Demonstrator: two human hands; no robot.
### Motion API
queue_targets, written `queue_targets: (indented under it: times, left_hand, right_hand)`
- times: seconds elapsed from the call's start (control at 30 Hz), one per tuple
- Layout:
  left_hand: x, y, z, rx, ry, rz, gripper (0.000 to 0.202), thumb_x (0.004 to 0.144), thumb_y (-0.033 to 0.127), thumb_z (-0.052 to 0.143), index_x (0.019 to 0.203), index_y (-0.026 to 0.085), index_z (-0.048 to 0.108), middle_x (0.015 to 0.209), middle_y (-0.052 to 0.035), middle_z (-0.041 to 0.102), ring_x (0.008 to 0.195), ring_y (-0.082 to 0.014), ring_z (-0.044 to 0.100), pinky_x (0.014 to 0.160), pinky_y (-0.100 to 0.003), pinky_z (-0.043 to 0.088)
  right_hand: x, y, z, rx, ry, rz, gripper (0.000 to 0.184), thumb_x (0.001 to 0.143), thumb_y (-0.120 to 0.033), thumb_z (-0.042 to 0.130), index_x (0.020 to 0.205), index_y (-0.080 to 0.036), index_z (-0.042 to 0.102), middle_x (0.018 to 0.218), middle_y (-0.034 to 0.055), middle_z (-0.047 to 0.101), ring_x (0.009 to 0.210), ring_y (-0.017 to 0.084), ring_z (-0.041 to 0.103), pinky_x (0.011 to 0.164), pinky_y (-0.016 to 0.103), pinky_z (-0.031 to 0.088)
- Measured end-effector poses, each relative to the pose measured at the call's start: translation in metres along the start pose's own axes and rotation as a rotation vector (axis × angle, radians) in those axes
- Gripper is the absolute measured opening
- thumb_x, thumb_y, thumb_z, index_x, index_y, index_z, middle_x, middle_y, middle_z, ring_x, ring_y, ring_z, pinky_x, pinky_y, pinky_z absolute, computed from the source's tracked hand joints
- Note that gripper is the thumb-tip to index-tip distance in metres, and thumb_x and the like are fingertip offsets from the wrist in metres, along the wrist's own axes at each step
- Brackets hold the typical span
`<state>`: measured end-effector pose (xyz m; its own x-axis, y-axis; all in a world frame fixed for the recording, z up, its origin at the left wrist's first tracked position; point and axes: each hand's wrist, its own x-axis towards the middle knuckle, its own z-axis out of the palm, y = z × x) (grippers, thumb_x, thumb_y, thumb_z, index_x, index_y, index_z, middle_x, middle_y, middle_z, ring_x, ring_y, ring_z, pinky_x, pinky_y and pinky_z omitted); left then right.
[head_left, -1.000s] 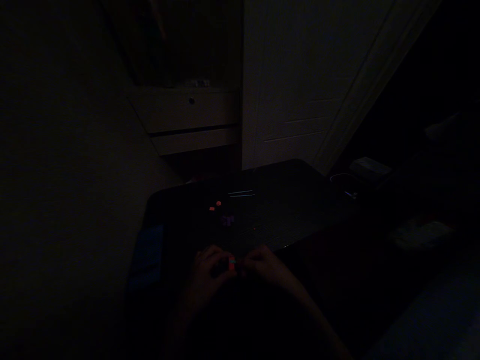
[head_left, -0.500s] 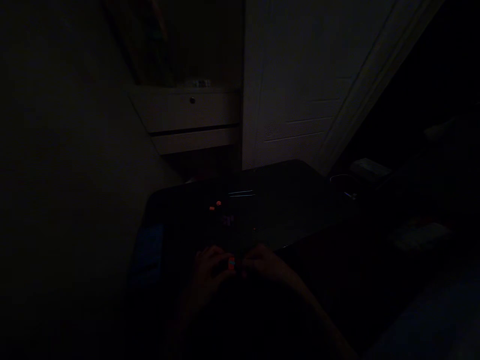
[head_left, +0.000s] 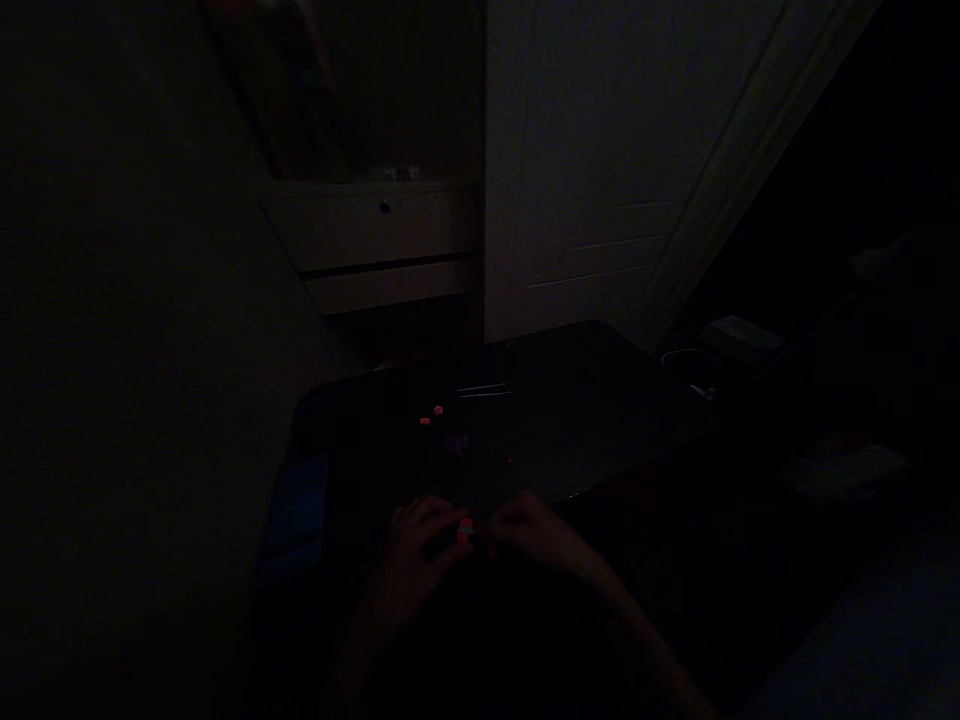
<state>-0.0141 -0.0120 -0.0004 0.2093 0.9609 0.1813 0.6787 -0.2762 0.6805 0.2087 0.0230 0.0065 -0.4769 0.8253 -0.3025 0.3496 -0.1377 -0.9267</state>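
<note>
The scene is very dark. Between the thumb and fingers of my left hand (head_left: 420, 540) is a small orange-red block-like piece (head_left: 466, 529) with a bluish mark. My right hand (head_left: 529, 525) is closed just to its right, fingertips pinched together near the piece; whatever they hold is too dark to make out. Both hands are over the near edge of a dark table (head_left: 570, 400). Further off on the tabletop lie two small orange-red pieces (head_left: 438, 410), a dim purplish object (head_left: 456, 442) and a tiny reddish speck (head_left: 510, 460).
Two thin, pale sticks (head_left: 484, 391) lie toward the table's back. A blue flat item (head_left: 296, 515) is at the left edge. Behind the table stand a drawer unit (head_left: 390, 235) and a pale door (head_left: 577, 200). A box-like object (head_left: 742, 338) sits at right.
Both hands stay nearly in place. The orange-red piece in my left hand has shifted and tilted slightly, and the picture has grown a little darker.
</note>
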Motion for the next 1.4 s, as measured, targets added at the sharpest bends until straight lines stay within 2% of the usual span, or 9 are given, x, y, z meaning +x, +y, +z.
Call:
queue_targets:
  times: [0.13,0.23,0.43,0.53,0.8,1.03,1.27,1.4]
  left_hand:
    - [-0.001,0.002,0.002,-0.013,0.066,0.046,0.030,0.090,0.024,0.069,0.116,0.034,0.080,0.112,-0.0032,0.081,0.106,-0.0275,0.073,0.100,-0.050,0.051]
    - [-0.002,0.003,0.004,-0.027,0.109,0.065,0.026,0.089,0.022,0.069,0.111,0.031,0.079,0.110,-0.0025,0.082,0.103,-0.0271,0.073,0.104,-0.053,0.049]
    - [0.000,0.005,0.005,-0.053,0.129,0.044,0.018,0.081,0.024,0.082,0.099,0.028,0.079,0.101,-0.0032,0.079,0.099,-0.0274,0.071,0.092,-0.045,0.054]
    - [0.001,0.005,0.005,-0.057,0.119,0.040,0.008,0.084,0.026,0.081,0.091,0.028,0.080,0.096,-0.0027,0.077,0.097,-0.0261,0.069,0.089,-0.042,0.054]
    - [0.003,0.003,0.004,-0.060,0.060,0.009,0.007,0.084,0.026,0.081,0.090,0.030,0.082,0.098,-0.0022,0.077,0.099,-0.0262,0.069,0.093,-0.044,0.053]
    - [0.004,0.007,0.002,-0.065,0.055,0.004,0.004,0.086,0.031,0.080,0.088,0.030,0.083,0.097,-0.0033,0.077,0.097,-0.0256,0.069,0.093,-0.044,0.052]
    - [0.004,0.009,0.000,-0.023,0.041,0.009,0.006,0.086,0.030,0.080,0.090,0.032,0.084,0.098,-0.0025,0.078,0.098,-0.0257,0.071,0.097,-0.047,0.051]
    - [0.004,0.008,0.001,-0.025,0.049,0.014,0.008,0.086,0.029,0.080,0.091,0.032,0.084,0.098,-0.0024,0.078,0.098,-0.0258,0.071,0.094,-0.045,0.051]
  right_hand:
    - [-0.001,0.006,0.013,0.084,0.195,-0.042,0.038,0.091,-0.040,0.064,0.064,-0.015,0.074,0.059,-0.0007,0.060,0.059,0.013,0.051,0.058,0.025,0.034]
    - [-0.005,0.006,0.021,0.120,0.246,-0.008,0.034,0.090,-0.037,0.064,0.066,-0.015,0.073,0.062,-0.0001,0.063,0.062,0.014,0.054,0.059,0.025,0.036]
    - [-0.011,-0.004,0.017,0.068,0.202,-0.001,0.036,0.090,-0.038,0.064,0.064,-0.015,0.073,0.060,-0.0010,0.062,0.059,0.013,0.051,0.057,0.024,0.034]
    - [-0.010,-0.009,0.010,0.019,0.158,-0.009,0.034,0.089,-0.035,0.066,0.062,-0.015,0.074,0.057,-0.0020,0.059,0.057,0.012,0.048,0.056,0.025,0.032]
    - [-0.002,-0.017,0.002,-0.043,0.074,0.016,0.030,0.087,-0.024,0.066,0.060,-0.014,0.074,0.054,-0.0033,0.056,0.055,0.010,0.046,0.054,0.024,0.030]
    - [0.002,-0.023,-0.008,-0.108,-0.043,0.047,0.032,0.088,-0.031,0.068,0.060,-0.015,0.073,0.047,-0.0051,0.050,0.047,0.010,0.039,0.048,0.026,0.024]
    - [0.000,-0.016,-0.011,-0.112,-0.050,0.012,0.035,0.087,-0.038,0.069,0.061,-0.015,0.075,0.047,-0.0050,0.050,0.046,0.009,0.037,0.047,0.025,0.024]
    - [0.001,-0.012,-0.012,-0.095,-0.089,-0.022,0.035,0.087,-0.039,0.069,0.062,-0.015,0.075,0.050,-0.0041,0.053,0.049,0.009,0.040,0.048,0.025,0.025]
